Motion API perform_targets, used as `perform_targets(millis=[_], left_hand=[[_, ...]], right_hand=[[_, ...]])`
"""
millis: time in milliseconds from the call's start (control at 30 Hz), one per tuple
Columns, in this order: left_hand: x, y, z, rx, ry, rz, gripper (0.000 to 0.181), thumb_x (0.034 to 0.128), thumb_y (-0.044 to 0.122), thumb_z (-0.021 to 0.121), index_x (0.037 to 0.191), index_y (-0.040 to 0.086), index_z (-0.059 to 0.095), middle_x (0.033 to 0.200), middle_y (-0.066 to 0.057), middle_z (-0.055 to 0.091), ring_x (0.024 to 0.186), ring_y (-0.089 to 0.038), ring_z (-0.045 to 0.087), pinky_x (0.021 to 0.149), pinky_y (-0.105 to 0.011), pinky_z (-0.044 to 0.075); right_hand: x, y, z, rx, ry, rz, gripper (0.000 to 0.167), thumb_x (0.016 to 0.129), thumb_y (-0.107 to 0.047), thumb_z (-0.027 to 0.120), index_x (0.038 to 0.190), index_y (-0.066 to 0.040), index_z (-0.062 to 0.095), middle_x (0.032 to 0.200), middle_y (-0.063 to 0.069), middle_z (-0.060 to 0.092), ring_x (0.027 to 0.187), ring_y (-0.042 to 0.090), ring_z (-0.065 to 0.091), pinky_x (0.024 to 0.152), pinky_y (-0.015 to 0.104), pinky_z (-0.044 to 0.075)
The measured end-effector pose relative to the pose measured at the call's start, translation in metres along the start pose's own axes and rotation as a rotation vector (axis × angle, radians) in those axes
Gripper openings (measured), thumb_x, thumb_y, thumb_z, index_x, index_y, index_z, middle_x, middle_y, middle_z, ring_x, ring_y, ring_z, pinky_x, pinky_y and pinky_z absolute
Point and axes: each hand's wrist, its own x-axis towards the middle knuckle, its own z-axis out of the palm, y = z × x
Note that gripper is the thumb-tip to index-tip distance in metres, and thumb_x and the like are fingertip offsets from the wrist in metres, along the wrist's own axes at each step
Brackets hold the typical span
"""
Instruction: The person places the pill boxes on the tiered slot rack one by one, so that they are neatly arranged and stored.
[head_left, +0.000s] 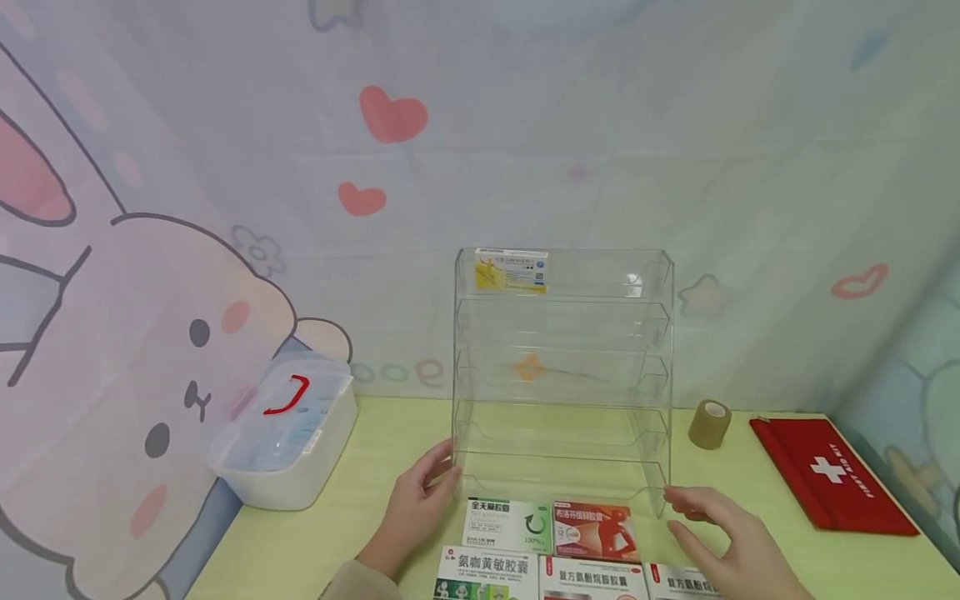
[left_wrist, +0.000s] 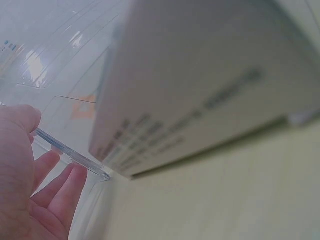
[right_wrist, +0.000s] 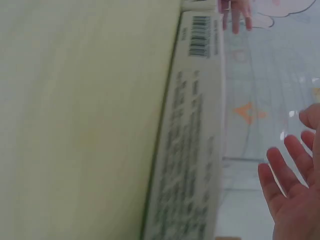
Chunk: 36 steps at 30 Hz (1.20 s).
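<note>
A clear tiered display rack (head_left: 562, 379) stands upright on the table, with a yellow-and-white medicine box (head_left: 512, 272) in its top tier. At the rack's lower left side, my left hand (head_left: 420, 500) grips the panel edge between thumb and fingers; the left wrist view shows this hand (left_wrist: 40, 185) around the clear edge. My right hand (head_left: 738, 542) is beside the lower right edge, fingers extended and spread; whether the fingertips touch it is unclear. In front of the rack lie a green-and-white medicine box (head_left: 506, 527) and a red medicine box (head_left: 595, 531).
Nearer the front lie more medicine boxes (head_left: 487, 567), partly cut off by the frame. A lidded white bin (head_left: 281, 433) with a red handle stands left. To the right are a tan bandage roll (head_left: 708, 427) and a red first aid pouch (head_left: 828, 475). A printed curtain (head_left: 600, 125) hangs behind.
</note>
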Motion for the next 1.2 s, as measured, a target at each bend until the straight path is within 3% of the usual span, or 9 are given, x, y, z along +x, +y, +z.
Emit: perform_targets(millis=[133, 267, 333, 433, 567, 667, 900, 1067, 1200], left_hand=[[0.0, 0.0, 0.0, -0.004, -0.002, -0.005, 0.052, 0.108, 0.018, 0.072, 0.158, 0.01, 0.059, 0.162, -0.018, 0.06, 0.141, -0.042, 0.067, 0.113, -0.032, 0.062], [0.0, 0.0, 0.0, -0.007, -0.002, -0.004, 0.052, 0.1081, 0.018, 0.072, 0.158, 0.009, 0.059, 0.162, -0.018, 0.06, 0.141, -0.042, 0.067, 0.111, -0.027, 0.062], [0.0, 0.001, 0.0, -0.008, -0.003, -0.005, 0.052, 0.1081, 0.018, 0.072, 0.158, 0.008, 0.059, 0.162, -0.018, 0.06, 0.141, -0.042, 0.067, 0.11, -0.024, 0.062], [0.0, 0.002, 0.0, -0.017, -0.003, -0.001, 0.052, 0.1079, 0.017, 0.072, 0.157, 0.008, 0.059, 0.162, -0.019, 0.06, 0.141, -0.043, 0.067, 0.109, -0.023, 0.062], [0.0, 0.001, 0.0, -0.023, -0.004, 0.006, 0.052, 0.1078, 0.016, 0.072, 0.157, 0.007, 0.059, 0.162, -0.02, 0.06, 0.141, -0.043, 0.067, 0.109, -0.023, 0.062], [0.0, 0.001, 0.0, -0.022, -0.002, 0.008, 0.052, 0.1076, 0.016, 0.072, 0.157, 0.007, 0.059, 0.161, -0.02, 0.06, 0.14, -0.043, 0.067, 0.109, -0.022, 0.062], [0.0, 0.0, 0.0, -0.023, -0.001, 0.003, 0.052, 0.1077, 0.016, 0.072, 0.157, 0.007, 0.059, 0.161, -0.02, 0.06, 0.14, -0.042, 0.067, 0.11, -0.023, 0.062], [0.0, -0.001, 0.001, -0.013, 0.001, 0.001, 0.052, 0.1079, 0.017, 0.072, 0.157, 0.007, 0.059, 0.161, -0.02, 0.061, 0.141, -0.043, 0.067, 0.111, -0.027, 0.062], [0.0, -0.001, 0.0, -0.003, 0.003, -0.001, 0.052, 0.1081, 0.017, 0.072, 0.157, 0.008, 0.059, 0.161, -0.019, 0.061, 0.141, -0.043, 0.067, 0.111, -0.026, 0.062]], right_hand=[[-0.006, 0.017, -0.006, 0.03, -0.174, 0.114, 0.053, 0.097, -0.038, 0.085, 0.142, -0.015, 0.069, 0.137, 0.004, 0.075, 0.112, 0.019, 0.072, 0.092, 0.036, 0.071], [-0.01, 0.04, -0.012, 0.106, -0.333, 0.126, 0.06, 0.098, -0.038, 0.083, 0.147, -0.009, 0.064, 0.144, 0.013, 0.07, 0.119, 0.023, 0.068, 0.092, 0.046, 0.072], [-0.013, 0.054, -0.015, 0.152, -0.403, 0.106, 0.062, 0.099, -0.036, 0.082, 0.149, -0.006, 0.061, 0.147, 0.019, 0.066, 0.121, 0.017, 0.066, 0.093, 0.052, 0.071], [-0.019, 0.074, -0.019, 0.161, -0.477, 0.042, 0.069, 0.097, -0.036, 0.083, 0.152, -0.005, 0.057, 0.15, 0.02, 0.063, 0.119, -0.005, 0.061, 0.096, 0.036, 0.069], [-0.029, 0.098, -0.021, 0.156, -0.492, -0.081, 0.07, 0.093, -0.032, 0.086, 0.152, -0.008, 0.057, 0.147, 0.006, 0.065, 0.115, -0.016, 0.056, 0.092, 0.011, 0.057], [-0.033, 0.112, -0.021, 0.175, -0.501, -0.119, 0.065, 0.094, -0.027, 0.085, 0.151, -0.008, 0.058, 0.142, -0.008, 0.066, 0.114, -0.011, 0.06, 0.092, 0.009, 0.056], [-0.028, 0.131, -0.022, 0.194, -0.617, 0.008, 0.073, 0.093, -0.032, 0.086, 0.155, -0.007, 0.055, 0.142, -0.011, 0.063, 0.109, -0.014, 0.057, 0.09, 0.004, 0.047], [-0.026, 0.134, -0.023, 0.225, -0.631, 0.002, 0.071, 0.096, -0.029, 0.083, 0.155, -0.001, 0.053, 0.138, -0.022, 0.061, 0.108, -0.012, 0.057, 0.09, 0.005, 0.048], [-0.026, 0.129, -0.025, 0.253, -0.625, 0.004, 0.07, 0.097, -0.028, 0.081, 0.155, 0.0, 0.052, 0.136, -0.024, 0.062, 0.108, -0.008, 0.06, 0.089, 0.006, 0.048]])
